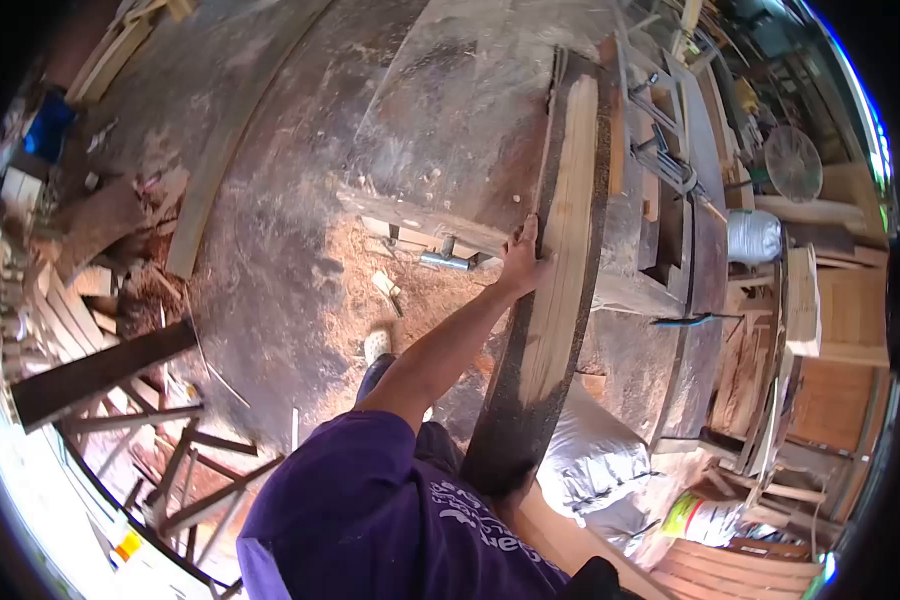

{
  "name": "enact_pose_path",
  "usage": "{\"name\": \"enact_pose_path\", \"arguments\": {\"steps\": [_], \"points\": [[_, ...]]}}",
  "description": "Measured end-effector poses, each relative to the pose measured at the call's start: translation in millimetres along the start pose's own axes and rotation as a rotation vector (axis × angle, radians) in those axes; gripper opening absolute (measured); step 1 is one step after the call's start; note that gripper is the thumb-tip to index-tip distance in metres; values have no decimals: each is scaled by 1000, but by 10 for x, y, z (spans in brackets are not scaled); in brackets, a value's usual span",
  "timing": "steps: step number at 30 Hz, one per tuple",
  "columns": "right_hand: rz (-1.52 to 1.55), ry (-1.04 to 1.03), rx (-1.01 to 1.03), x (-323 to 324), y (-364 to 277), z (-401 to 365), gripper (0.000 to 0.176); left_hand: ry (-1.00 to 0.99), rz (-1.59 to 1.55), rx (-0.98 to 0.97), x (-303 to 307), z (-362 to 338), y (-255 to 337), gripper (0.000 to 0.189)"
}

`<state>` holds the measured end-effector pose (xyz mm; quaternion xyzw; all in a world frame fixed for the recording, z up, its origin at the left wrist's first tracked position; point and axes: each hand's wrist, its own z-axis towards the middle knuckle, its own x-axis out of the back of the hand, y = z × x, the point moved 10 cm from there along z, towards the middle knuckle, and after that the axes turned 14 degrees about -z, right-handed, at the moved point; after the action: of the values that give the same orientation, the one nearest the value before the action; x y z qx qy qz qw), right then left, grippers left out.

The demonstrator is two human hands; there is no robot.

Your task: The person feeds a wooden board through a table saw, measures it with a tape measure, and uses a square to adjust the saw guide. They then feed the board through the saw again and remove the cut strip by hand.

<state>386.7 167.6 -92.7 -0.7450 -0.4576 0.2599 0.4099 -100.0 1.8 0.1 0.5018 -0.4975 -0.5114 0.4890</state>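
Observation:
A long, thick wooden plank [562, 245] runs from close to my body out to the far side. It has a pale, bare strip down its face and dark, rough edges. My left arm is stretched forward, and my left hand [522, 262] grips the plank's left edge around mid-length. At the near end, my right hand [515, 492] holds the plank from below by its dark end; most of its fingers are hidden beneath the wood. The far part of the plank lies alongside a wooden frame [618, 120].
A hammer-like tool [446, 258] lies left of the plank amid sawdust. White sacks [595, 450] stand near my right side. Clamps [665, 165] and a fan [793, 163] are at the right. Dark timber pieces [105, 372] and scrap wood crowd the left.

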Motion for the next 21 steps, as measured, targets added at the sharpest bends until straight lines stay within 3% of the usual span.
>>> {"name": "enact_pose_path", "arguments": {"steps": [2, 3, 6, 10, 13, 15, 19, 21], "points": [[-245, 157, 169, 121, -203, 267, 64, -28, 47, 12, -83, 176, 159, 96], [-312, 160, 57, 327, -218, -604, 64, -15, 40, 142, -2, -492, -111, 96], [70, 221, -82, -88, -214, -304, 63, -52, 105, 48, 38, -67, -18, 94], [-396, 341, -116, 91, -365, -430, 71, -39, 81, -23, 22, -89, 0, 92], [-333, 360, -137, 216, -259, -331, 69, -41, 85, -31, 14, -16, 32, 92], [-99, 325, -285, 238, -38, -312, 72, -36, 74, -31, 15, 2, 33, 91], [-392, 367, -288, -118, -610, -368, 74, -29, 57, 17, 1, 79, 23, 91], [-183, 409, -282, -157, -567, -325, 75, -27, 46, 22, -9, 113, 25, 91]]}}
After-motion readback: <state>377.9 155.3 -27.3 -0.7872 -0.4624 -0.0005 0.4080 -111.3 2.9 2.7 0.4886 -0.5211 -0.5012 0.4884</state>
